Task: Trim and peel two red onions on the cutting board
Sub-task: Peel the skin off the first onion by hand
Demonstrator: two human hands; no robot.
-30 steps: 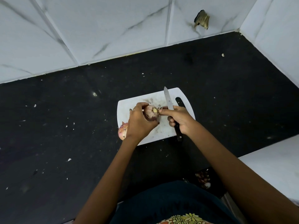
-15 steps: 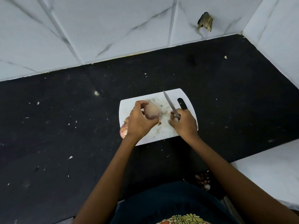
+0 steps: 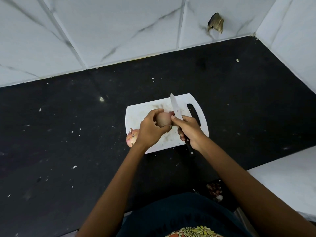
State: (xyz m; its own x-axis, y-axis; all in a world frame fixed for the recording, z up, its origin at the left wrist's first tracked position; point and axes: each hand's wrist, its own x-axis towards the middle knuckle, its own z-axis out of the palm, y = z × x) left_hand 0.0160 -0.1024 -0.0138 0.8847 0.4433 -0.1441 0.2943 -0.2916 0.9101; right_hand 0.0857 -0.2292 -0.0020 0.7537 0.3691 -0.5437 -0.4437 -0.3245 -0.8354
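Left hand (image 3: 150, 129) gripping first onion (image 3: 163, 119), right hand (image 3: 189, 130) gripping knife (image 3: 176, 108), peeling underway; second onion (image 3: 132, 138) lying unpeeled at cutting board (image 3: 201, 129) edge.

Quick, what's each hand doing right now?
Left hand: holding an onion.
Right hand: gripping the knife.

Between the left hand (image 3: 151, 129) and right hand (image 3: 189, 130) there was no gap: the held onion (image 3: 163, 119) filled it, and the knife (image 3: 176, 108) blade stood up just beyond the right thumb. A second onion (image 3: 131, 138) blocked the near side left of the left wrist. Beyond both hands a bare strip of cutting board (image 3: 147, 106) lay open, and black counter (image 3: 68, 134) stretched free far to the left.
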